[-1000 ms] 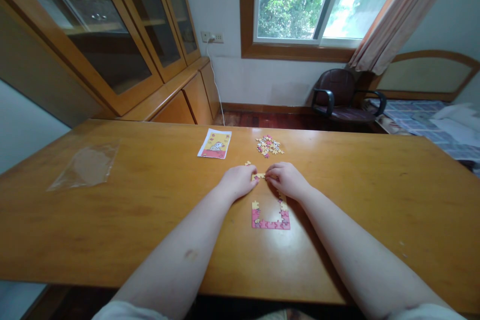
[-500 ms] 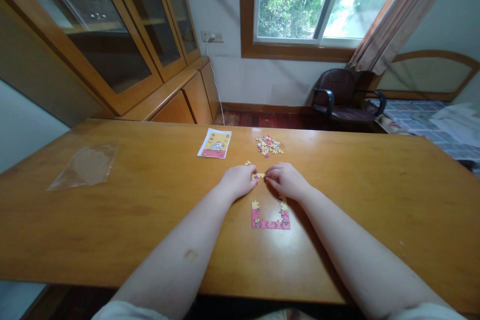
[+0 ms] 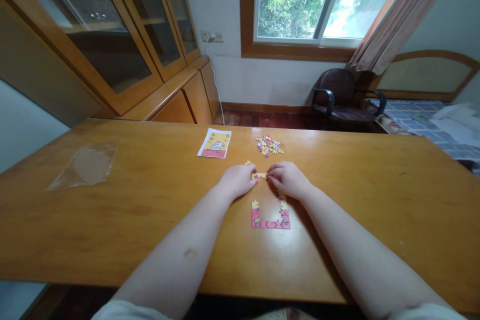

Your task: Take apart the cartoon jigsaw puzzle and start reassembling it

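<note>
A short row of joined yellow puzzle pieces [image 3: 261, 175] lies flat on the table between my hands. My left hand [image 3: 240, 180] grips its left end, thumb and fingers closed around the corner. At the right end, my right hand [image 3: 287, 178] has its fingertips pinched together on a puzzle piece, mostly hidden by them. Nearer to me lies a U-shaped puzzle border [image 3: 270, 224], pink along the bottom with yellow higher up its sides. The upper part of its right side runs under my right hand. One loose yellow piece [image 3: 247, 162] rests just beyond my left hand.
A pile of loose puzzle pieces [image 3: 268, 145] sits farther back on the wooden table [image 3: 157, 200]. Left of it is a picture card [image 3: 215, 143] with a white animal. A clear plastic bag [image 3: 88, 164] lies at the far left. A chair [image 3: 337, 92] stands beyond the table.
My right hand has shifted slightly to the right, and more of the yellow row shows between my hands. My left hand stays in place.
</note>
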`<state>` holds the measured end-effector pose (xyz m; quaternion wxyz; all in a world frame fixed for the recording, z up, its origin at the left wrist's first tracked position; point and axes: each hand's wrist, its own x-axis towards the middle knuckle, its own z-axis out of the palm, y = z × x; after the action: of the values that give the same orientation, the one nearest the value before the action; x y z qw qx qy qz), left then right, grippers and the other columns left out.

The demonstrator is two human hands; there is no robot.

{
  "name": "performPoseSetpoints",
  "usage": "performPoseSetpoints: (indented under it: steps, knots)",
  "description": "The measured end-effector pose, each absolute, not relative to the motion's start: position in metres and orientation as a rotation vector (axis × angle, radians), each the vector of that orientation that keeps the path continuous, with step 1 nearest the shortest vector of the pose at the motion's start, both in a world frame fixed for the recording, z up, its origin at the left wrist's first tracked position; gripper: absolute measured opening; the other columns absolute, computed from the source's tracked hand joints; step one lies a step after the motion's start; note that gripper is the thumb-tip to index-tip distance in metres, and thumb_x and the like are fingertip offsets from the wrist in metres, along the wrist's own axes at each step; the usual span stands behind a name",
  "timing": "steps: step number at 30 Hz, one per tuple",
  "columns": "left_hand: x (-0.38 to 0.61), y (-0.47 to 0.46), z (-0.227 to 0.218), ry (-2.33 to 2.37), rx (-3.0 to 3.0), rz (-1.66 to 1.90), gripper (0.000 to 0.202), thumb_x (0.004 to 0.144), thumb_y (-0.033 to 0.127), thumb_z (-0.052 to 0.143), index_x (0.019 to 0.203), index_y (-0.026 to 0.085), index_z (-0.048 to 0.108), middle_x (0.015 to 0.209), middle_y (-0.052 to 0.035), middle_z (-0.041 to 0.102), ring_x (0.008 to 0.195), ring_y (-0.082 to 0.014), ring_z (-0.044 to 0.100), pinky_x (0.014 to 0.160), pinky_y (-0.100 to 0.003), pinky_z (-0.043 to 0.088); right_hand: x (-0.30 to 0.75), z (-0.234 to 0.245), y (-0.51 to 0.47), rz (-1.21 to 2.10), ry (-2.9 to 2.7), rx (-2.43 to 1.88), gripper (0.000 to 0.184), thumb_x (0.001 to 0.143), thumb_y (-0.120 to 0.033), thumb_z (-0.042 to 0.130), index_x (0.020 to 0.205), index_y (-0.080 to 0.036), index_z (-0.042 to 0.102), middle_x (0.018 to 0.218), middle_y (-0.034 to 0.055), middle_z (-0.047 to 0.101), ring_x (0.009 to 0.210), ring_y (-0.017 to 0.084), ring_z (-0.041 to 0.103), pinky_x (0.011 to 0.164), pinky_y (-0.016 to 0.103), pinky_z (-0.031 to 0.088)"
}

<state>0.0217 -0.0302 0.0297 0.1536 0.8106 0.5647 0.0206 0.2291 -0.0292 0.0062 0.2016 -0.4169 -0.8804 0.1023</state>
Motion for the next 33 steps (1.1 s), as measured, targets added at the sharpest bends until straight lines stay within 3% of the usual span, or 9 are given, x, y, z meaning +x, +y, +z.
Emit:
performPoseSetpoints:
  steps: [11, 18, 27, 33]
  knots:
    - [0.017, -0.027, 0.031, 1.628, 2.305, 0.114, 0.034, 0.082, 0.044, 0.054, 0.111, 0.028, 0.060, 0.108, -0.0045, 0.069, 0.098, -0.0236, 0.064, 0.082, -0.031, 0.049, 0.233, 0.006, -0.028, 0.242, -2.353, -1.211, 0.021, 0.088, -0.025, 0.053, 0.084, -0.019, 0.072, 0.089, 0.0064, 0.070, 0.082, 0.018, 0.062, 0.081, 0.030, 0.045]
    - [-0.005, -0.013, 0.038, 2.003, 2.095, 0.197, 0.028, 0.087, 0.034, 0.044, 0.106, 0.027, 0.063, 0.101, -0.0052, 0.071, 0.092, -0.0234, 0.065, 0.075, -0.031, 0.049, 0.250, -0.004, -0.017, 0.286, -2.049, -1.427, 0.020, 0.087, -0.026, 0.052, 0.080, -0.019, 0.069, 0.085, 0.0061, 0.068, 0.083, 0.019, 0.061, 0.077, 0.030, 0.046]
    - [-0.012, -0.008, 0.033, 1.847, 2.206, 0.134, 0.029, 0.082, 0.025, 0.050, 0.105, 0.032, 0.066, 0.107, -0.0020, 0.070, 0.099, -0.0218, 0.063, 0.083, -0.030, 0.048, 0.247, -0.008, -0.015, 0.376, -2.015, -1.434, 0.019, 0.086, -0.027, 0.053, 0.078, -0.020, 0.068, 0.081, 0.0042, 0.066, 0.080, 0.018, 0.060, 0.075, 0.030, 0.045]
    - [-0.011, -0.010, 0.033, 1.756, 2.239, 0.082, 0.027, 0.081, 0.029, 0.054, 0.104, 0.032, 0.067, 0.108, -0.0012, 0.070, 0.095, -0.0208, 0.064, 0.081, -0.028, 0.048, 0.247, -0.008, -0.015, 0.388, -2.010, -1.444, 0.019, 0.086, -0.026, 0.053, 0.077, -0.020, 0.068, 0.080, 0.0037, 0.066, 0.079, 0.017, 0.060, 0.074, 0.029, 0.045]
